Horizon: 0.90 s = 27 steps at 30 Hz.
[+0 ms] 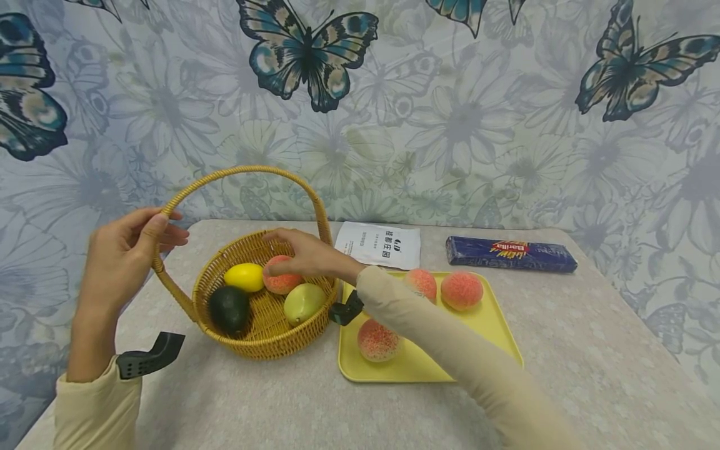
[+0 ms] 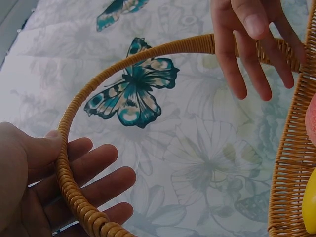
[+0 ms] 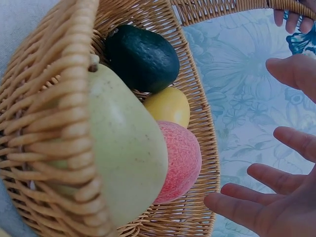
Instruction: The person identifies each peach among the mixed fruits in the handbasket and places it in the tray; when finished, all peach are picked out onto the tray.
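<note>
A wicker basket (image 1: 264,350) with a tall arched handle (image 1: 247,170) stands on the left half of the table. My left hand (image 1: 120,256) pinches the handle's left side, thumb in front and fingers behind it. Inside lie a dark green avocado (image 1: 227,310), a yellow lemon (image 1: 244,277), a red-pink peach (image 1: 281,282) and a pale green fruit (image 1: 305,304) with a short stem. Over the basket's right side hovers my right hand (image 3: 276,192), fingers spread and nothing in its grasp. In the right wrist view it is apart from the peach.
Right of the basket, a yellow tray (image 1: 489,331) bears a front peach (image 1: 379,340) and two at the back, one partly behind my right sleeve (image 1: 450,337). Behind stand a white printed packet (image 1: 382,245) and a blue Barilla package (image 1: 512,255), near the butterfly-print backdrop (image 1: 450,125).
</note>
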Tool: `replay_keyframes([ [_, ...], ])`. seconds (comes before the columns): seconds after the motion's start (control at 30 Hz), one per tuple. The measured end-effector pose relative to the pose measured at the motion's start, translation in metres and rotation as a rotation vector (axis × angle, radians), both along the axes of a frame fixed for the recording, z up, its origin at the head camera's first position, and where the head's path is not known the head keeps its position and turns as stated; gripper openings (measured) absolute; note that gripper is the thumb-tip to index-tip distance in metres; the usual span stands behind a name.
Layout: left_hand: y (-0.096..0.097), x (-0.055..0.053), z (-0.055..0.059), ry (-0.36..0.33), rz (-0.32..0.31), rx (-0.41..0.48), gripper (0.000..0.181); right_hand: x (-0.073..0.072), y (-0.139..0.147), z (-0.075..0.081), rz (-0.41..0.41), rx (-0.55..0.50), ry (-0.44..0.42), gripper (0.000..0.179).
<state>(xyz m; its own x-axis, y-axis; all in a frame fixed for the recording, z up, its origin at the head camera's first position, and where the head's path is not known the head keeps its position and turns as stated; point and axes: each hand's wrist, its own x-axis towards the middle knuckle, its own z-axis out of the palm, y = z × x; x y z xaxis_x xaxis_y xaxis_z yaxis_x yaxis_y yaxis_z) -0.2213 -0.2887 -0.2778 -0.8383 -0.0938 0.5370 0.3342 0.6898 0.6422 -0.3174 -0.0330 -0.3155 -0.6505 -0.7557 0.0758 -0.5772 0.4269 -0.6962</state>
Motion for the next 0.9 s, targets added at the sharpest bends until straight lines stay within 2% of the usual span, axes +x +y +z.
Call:
replay_keyframes([
  [0.47, 0.0, 0.002, 0.0, 0.01, -0.004, 0.008, 0.034, -0.007, -0.009, -0.001, -0.117, -0.042, -0.017, 0.061],
  [0.67, 0.001, 0.002, 0.0, 0.009, -0.004, 0.009, 0.033, -0.01, -0.011, -0.004, -0.154, -0.043, 0.02, 0.062],
  [0.9, 0.002, 0.003, 0.0, 0.003, -0.007, 0.008, 0.033, -0.014, -0.016, -0.008, -0.153, -0.042, 0.09, 0.061],
])
